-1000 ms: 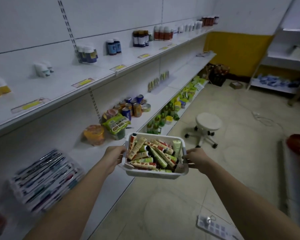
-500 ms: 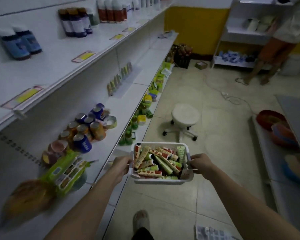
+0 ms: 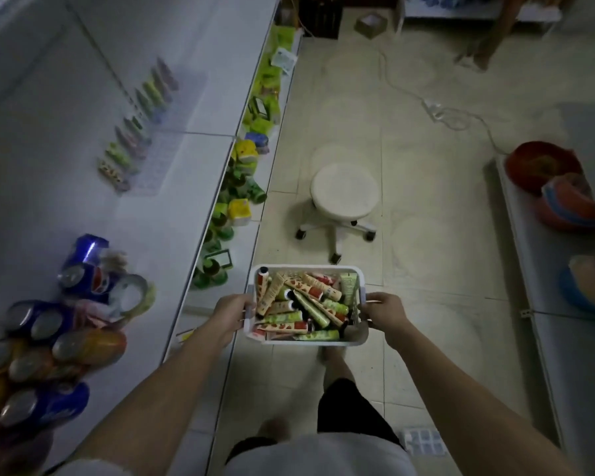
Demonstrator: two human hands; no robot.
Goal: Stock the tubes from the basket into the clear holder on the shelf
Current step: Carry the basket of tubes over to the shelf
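Both hands, left hand & right hand, gripping basket rims; tubes inside. Clear holder on shelf well ahead-left, long axis running away; left nearer.

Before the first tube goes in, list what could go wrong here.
1. The basket is piled with loose tubes, held only by the left hand and right hand; freeing one hand may tip it.
2. The clear holder sits deep on the shelf; reaching in could topple standing tubes.
3. The stool ahead is a trip hazard.
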